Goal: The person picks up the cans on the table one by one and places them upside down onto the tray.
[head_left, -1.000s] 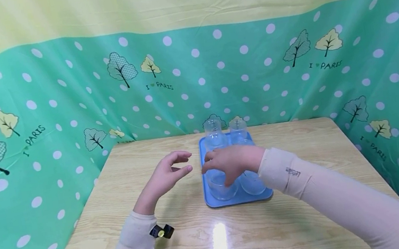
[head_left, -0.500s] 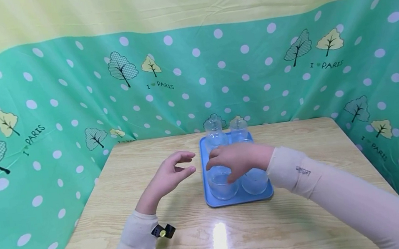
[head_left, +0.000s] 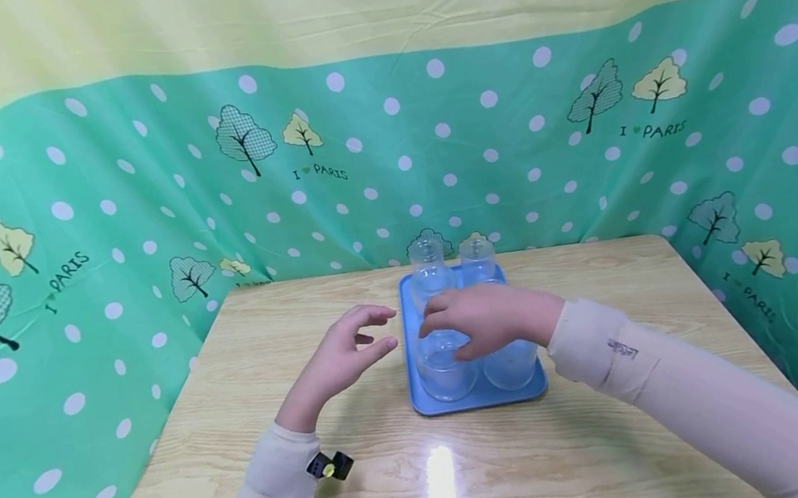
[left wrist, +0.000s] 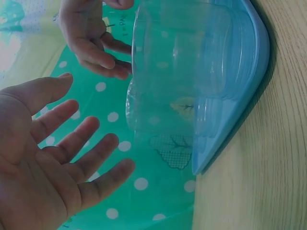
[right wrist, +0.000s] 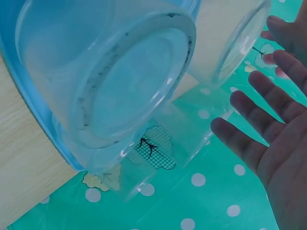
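Note:
A blue tray carries several clear containers. A clear wide jar stands at its front left, a similar one at its front right. Behind them are taller clear shapes. My right hand hovers above the tray, fingers spread and slightly bent; the right wrist view shows them apart from the containers. My left hand is in the air left of the tray, palm facing it, holding nothing. The left wrist view shows the front jar beside both hands. The right hand partly hides the middle containers.
The tray rests on a light wood-grain table. Green and yellow printed cloth hangs behind and at both sides. A small black device is strapped at the left wrist. Bright light reflects off the table's front.
My right hand has shifted a little to the right above the tray. The left hand has drifted slightly right, closer to the tray. The containers have not moved.

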`<action>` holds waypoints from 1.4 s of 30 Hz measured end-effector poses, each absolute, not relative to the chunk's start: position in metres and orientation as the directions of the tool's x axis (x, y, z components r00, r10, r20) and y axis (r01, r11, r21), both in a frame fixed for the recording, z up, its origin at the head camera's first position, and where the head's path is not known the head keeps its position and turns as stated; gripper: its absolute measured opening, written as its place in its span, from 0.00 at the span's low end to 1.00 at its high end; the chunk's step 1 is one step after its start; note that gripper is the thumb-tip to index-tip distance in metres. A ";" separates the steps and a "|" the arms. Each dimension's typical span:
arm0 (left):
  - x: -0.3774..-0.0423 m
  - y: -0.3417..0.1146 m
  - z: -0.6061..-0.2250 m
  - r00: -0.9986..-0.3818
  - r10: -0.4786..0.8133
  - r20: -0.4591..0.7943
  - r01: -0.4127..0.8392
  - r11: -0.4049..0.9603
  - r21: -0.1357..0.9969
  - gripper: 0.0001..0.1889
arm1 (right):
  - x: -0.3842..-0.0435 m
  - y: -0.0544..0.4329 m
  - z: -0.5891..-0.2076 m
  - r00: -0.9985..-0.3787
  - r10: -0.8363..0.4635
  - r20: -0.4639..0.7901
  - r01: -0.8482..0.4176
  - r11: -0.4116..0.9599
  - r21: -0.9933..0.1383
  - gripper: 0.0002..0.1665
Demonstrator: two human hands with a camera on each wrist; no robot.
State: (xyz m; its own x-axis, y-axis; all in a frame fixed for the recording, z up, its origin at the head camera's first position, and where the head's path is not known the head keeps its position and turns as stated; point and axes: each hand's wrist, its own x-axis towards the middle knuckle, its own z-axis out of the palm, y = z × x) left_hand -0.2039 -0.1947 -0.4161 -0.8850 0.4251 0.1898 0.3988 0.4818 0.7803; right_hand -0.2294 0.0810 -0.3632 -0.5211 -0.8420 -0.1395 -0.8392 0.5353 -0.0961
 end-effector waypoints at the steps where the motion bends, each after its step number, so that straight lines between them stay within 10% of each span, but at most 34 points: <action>1: -0.203 -0.194 -0.416 -0.883 0.428 0.192 0.402 0.480 0.780 0.22 | -0.229 0.082 -0.364 -0.522 -0.843 -0.130 -0.840 0.534 -0.092 0.31; 42: -0.197 -0.167 -0.433 -0.799 0.535 0.273 0.566 0.519 0.641 0.21 | -0.208 0.111 -0.404 -0.566 -0.792 0.229 -0.820 0.569 -0.059 0.26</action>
State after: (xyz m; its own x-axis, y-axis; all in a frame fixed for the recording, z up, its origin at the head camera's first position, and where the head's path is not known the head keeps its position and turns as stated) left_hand -0.1973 -0.1667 -0.4329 -0.7994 0.5354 0.2726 0.5660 0.5188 0.6407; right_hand -0.2081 0.1111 -0.4038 -0.5657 -0.7923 0.2287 -0.8203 0.5689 -0.0585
